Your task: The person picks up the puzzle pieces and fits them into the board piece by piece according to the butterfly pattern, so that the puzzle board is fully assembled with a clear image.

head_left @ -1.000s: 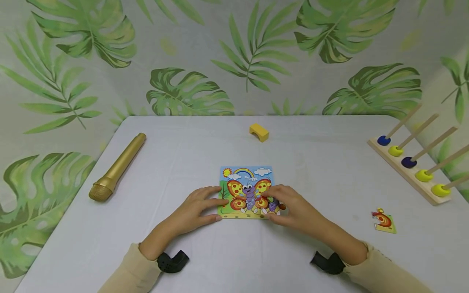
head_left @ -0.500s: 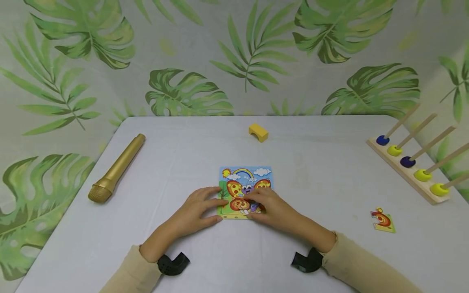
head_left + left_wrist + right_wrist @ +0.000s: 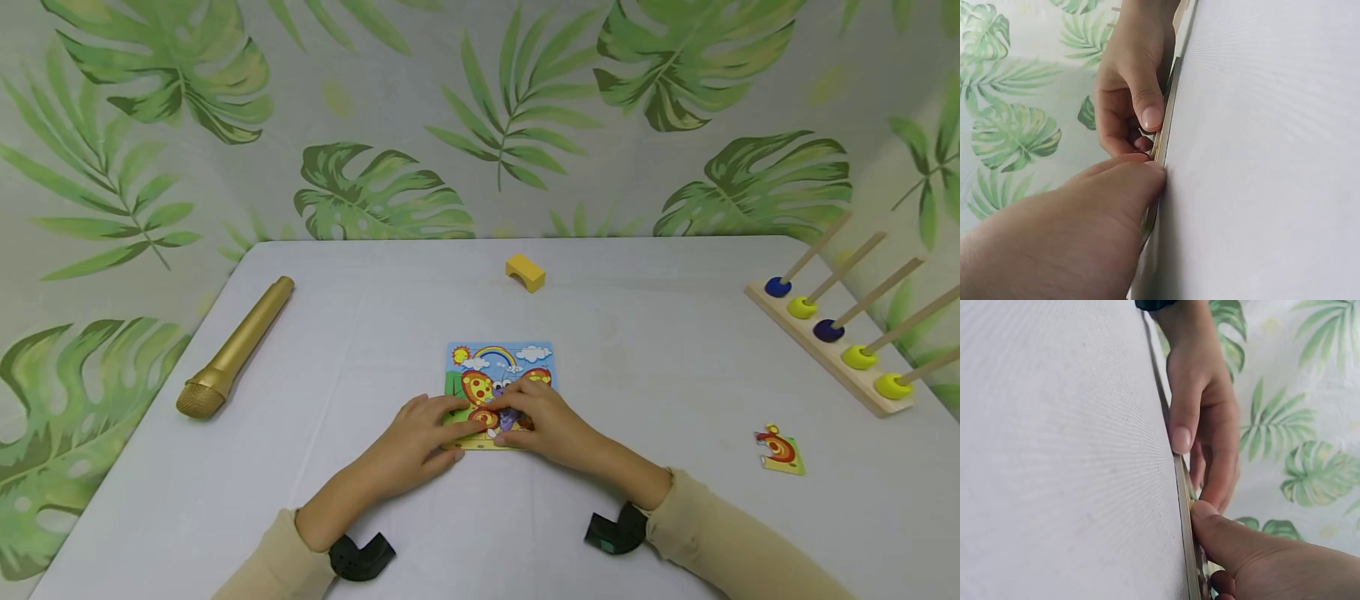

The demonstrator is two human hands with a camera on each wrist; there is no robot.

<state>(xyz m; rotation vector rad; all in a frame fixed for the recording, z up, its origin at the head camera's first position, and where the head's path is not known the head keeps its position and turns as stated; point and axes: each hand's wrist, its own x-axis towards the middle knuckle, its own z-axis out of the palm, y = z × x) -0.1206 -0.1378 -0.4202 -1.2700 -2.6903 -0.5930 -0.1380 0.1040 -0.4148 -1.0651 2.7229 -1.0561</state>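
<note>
A square butterfly puzzle board (image 3: 553, 358) lies flat on the white table in the head view. My right hand (image 3: 553, 423) pinches a puzzle piece (image 3: 509, 418) with purple on it, low over the board's middle. In the right wrist view, the right thumb (image 3: 1219, 534) is at the board's front edge. My left hand (image 3: 420, 435) rests at the lower left of the board, its extended fingers on the picture and its thumb near the front edge. Fingers hide part of the held piece and of the butterfly, so how the piece sits cannot be told.
A loose puzzle piece (image 3: 781, 451) with a red swirl lies to the right. Farther right stands a wooden peg rack (image 3: 832, 350) with blue and yellow beads. A yellow arch block (image 3: 526, 272) lies behind the board, and a gold microphone (image 3: 236, 348) at the left.
My right hand has moved left with the puzzle piece, from the board's right edge to over its middle. My left hand has slid slightly right, farther onto the board.
</note>
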